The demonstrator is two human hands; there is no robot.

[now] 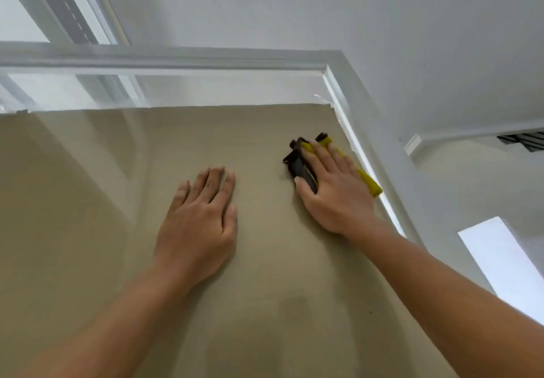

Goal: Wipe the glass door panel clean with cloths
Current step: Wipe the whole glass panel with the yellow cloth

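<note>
No writing, label, brand name, number or sign can be read anywhere in view. The glass door panel [88,201] carries no lettering, the yellow and dark cloth [301,165] shows no tag, and the white door frame [206,59] is unmarked.

Place: indoor room in a finished building, home-like; which room cannot be told.
Surfaces: wall and ceiling [323,3] in plain white paint, smooth, meeting at clean corners.
Door: glass door panel [265,304] set in a white moulded frame [176,59].
Behind glass: flat beige covering [88,230] across most of the pane, with a clear strip along its top edge.
Overhead left: upper pane [17,18] beside a grey slatted strip [63,9].
Ventilation: dark slatted vent [524,141], high on the right.
Light: bright pale opening [500,259], low on the right.
</note>
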